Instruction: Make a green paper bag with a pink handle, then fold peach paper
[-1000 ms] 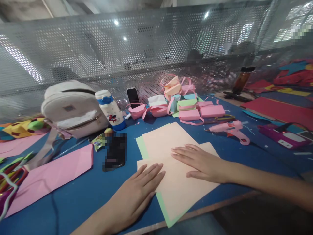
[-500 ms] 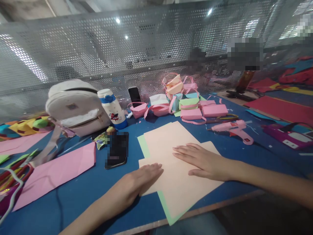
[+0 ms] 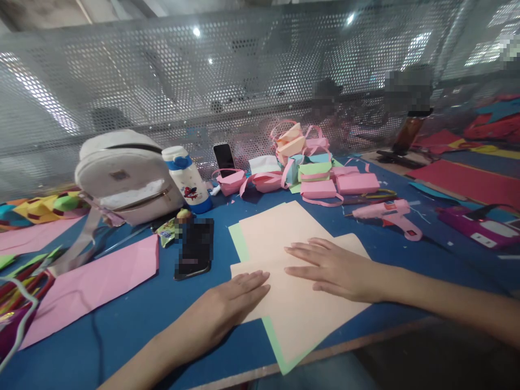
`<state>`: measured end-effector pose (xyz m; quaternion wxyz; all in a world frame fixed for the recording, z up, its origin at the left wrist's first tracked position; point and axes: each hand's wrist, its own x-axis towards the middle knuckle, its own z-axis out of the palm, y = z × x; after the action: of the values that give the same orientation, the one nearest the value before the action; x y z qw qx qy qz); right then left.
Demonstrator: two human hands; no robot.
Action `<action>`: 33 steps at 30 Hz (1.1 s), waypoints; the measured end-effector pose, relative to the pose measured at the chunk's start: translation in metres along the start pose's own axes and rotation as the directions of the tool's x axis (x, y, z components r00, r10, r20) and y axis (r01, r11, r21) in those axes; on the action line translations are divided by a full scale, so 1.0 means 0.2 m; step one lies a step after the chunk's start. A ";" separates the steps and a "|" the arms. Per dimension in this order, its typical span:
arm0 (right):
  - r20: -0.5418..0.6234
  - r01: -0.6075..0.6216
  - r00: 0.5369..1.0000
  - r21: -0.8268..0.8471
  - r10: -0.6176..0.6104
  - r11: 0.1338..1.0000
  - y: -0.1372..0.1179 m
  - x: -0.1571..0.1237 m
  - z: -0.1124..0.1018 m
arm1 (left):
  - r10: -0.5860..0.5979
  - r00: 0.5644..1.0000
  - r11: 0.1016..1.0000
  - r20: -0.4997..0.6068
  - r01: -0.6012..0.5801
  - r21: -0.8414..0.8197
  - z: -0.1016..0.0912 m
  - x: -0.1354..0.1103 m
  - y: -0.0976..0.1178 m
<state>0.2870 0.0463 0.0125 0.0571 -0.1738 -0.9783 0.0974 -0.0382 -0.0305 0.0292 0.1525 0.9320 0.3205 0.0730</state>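
Peach paper sheets lie crossed over one another on the blue table, near its front edge. Beneath them, green paper shows along the left and lower edges. My left hand rests on the left corner of the peach paper, its fingers stretched out. Flat on the right part of the same paper lies my right hand, fingers spread and pointing left. Neither hand grips anything. How many sheets are stacked is hidden.
Behind the paper stand small folded paper bags. A pink glue gun lies to the right, beside a purple case. On the left are a dark phone, a bottle, a white backpack and pink paper.
The fingers of my right hand have spread a little wider and slid slightly left on the paper. My left hand and the sheets stay nearly in place.
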 end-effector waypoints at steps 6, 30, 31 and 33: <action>0.043 0.109 0.993 0.003 -0.109 0.994 -0.05 0.05 0.00 | 0.019 0.999 1.000 -0.030 -0.019 0.005 0.00 0.00 0.00; 0.070 0.133 0.988 0.025 -0.135 0.991 -0.04 0.06 -0.03 | 0.038 0.999 0.999 0.004 -0.038 -0.018 0.00 -0.01 -0.01; 0.070 0.133 0.988 0.026 -0.135 0.991 -0.04 0.06 -0.03 | 0.036 0.999 0.999 0.010 -0.035 -0.017 0.00 -0.01 -0.01; 0.080 0.133 0.988 0.022 -0.135 0.991 -0.04 0.06 -0.03 | 0.032 0.999 0.999 0.022 -0.032 -0.012 0.00 -0.01 -0.01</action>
<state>0.2737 0.0452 0.0209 0.0251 -0.1030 -0.9884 0.1083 -0.0409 -0.0297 0.0293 0.1600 0.9369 0.3035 0.0671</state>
